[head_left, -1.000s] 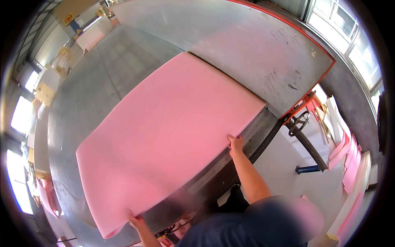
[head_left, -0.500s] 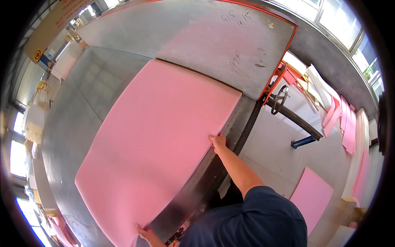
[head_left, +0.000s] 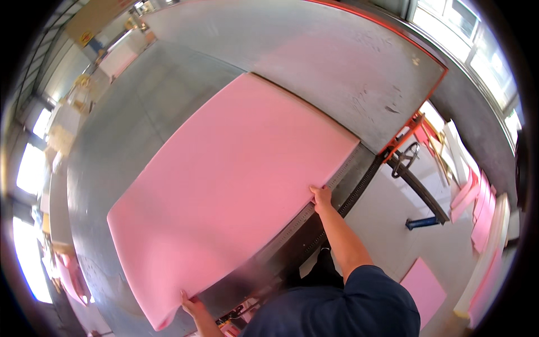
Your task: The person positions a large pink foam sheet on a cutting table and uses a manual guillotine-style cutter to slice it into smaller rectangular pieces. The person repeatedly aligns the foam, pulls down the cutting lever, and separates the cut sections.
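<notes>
A large pink foam sheet (head_left: 236,174) lies on a grey metal table (head_left: 129,118), its far edge against an upright metal plate (head_left: 331,62). My right hand (head_left: 321,198) holds the sheet's near edge, thumb on top and the other fingers mostly hidden below. Further left along that edge, my left hand (head_left: 191,304) grips the foam by the near-left corner, with the thumb on top. Around this hand the foam bends, and the corner curls over.
An orange-red frame (head_left: 401,135) borders the plate, with a handwheel (head_left: 405,160) and a dark beam (head_left: 424,191) beside it. A toothed rail (head_left: 359,188) follows the table's near side. Pink foam offcuts (head_left: 483,213) lean at the right; another pink sheet (head_left: 425,292) lies on the floor.
The whole view has shifted, so the table and plate sit further right in the picture. The curled near-left corner now shows. Both hands keep hold of the sheet's edge.
</notes>
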Action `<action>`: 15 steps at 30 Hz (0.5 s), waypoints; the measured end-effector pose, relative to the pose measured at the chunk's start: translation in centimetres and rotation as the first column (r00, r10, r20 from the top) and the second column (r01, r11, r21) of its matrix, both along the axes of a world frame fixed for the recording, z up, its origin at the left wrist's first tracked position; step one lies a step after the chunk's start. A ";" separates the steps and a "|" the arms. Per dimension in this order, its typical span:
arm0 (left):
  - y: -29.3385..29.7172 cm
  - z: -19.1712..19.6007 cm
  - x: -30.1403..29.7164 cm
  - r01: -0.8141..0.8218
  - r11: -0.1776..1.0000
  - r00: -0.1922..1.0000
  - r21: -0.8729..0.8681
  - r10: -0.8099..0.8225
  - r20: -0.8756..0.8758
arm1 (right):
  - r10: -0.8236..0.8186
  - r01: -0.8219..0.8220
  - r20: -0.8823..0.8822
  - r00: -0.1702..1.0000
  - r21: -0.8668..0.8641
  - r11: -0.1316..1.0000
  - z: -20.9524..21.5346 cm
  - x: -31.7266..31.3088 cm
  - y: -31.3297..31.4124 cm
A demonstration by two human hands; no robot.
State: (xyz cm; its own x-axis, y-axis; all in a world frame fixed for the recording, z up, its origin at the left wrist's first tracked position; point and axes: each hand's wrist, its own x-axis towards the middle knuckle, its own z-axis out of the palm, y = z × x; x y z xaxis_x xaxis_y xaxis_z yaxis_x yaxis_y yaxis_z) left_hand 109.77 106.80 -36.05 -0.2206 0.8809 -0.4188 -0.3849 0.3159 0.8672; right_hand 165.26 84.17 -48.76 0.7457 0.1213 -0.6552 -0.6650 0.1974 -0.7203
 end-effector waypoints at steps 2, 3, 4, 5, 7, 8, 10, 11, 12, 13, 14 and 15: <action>0.2 -1.4 -0.8 -0.023 1.000 1.000 -0.003 0.023 0.016 | -0.033 0.033 -0.009 0.999 0.035 0.999 -1.2 0.3 -0.3; 0.3 -3.4 -1.9 -0.044 0.999 0.999 -0.027 0.045 0.025 | -0.036 0.036 -0.017 0.999 0.017 0.999 -1.7 -0.1 0.1; 0.4 -4.8 -2.5 -0.056 0.997 0.998 -0.053 0.058 0.038 | -0.049 0.049 -0.019 0.999 -0.003 0.999 -2.6 -0.3 0.1; 0.8 -6.2 -3.0 -0.060 0.996 0.997 -0.070 0.064 0.050 | -0.062 0.062 0.034 0.998 -0.007 0.998 -3.5 -0.2 0.5; 1.8 -7.4 -2.5 -0.066 0.992 0.995 -0.109 0.074 0.073 | -0.036 0.039 0.068 0.997 -0.041 0.998 -4.4 -0.5 1.0; 2.3 -7.1 -2.7 -0.068 0.993 0.996 -0.098 0.074 0.054 | -0.025 0.030 0.083 0.996 -0.054 0.998 -4.7 -0.9 1.4; 2.1 -5.0 -2.4 -0.085 0.993 0.996 -0.077 0.086 0.011 | -0.027 0.028 0.037 0.999 -0.030 0.999 -3.6 -1.8 1.5; 2.0 -3.1 -1.1 -0.056 0.998 0.998 -0.035 0.056 -0.001 | -0.045 0.045 0.020 0.999 -0.025 0.999 -2.9 -1.0 1.1; 0.8 -1.1 0.0 -0.034 0.999 0.999 -0.002 0.034 -0.032 | -0.016 0.017 0.011 1.000 -0.025 1.000 -3.1 -0.2 0.1; -0.7 0.6 2.0 -0.042 0.996 0.999 0.082 0.044 -0.023 | 0.019 -0.019 -0.002 1.000 -0.021 1.000 -3.6 0.7 -0.5; -0.8 -0.2 1.7 -0.019 0.995 0.999 0.102 0.022 -0.032 | 0.065 -0.066 -0.016 0.998 -0.011 0.998 -4.1 0.9 -0.5; -2.2 -2.4 -0.3 -0.004 0.997 0.999 0.082 0.008 -0.054 | 0.123 -0.126 -0.046 0.991 -0.065 0.990 -4.3 0.3 -1.8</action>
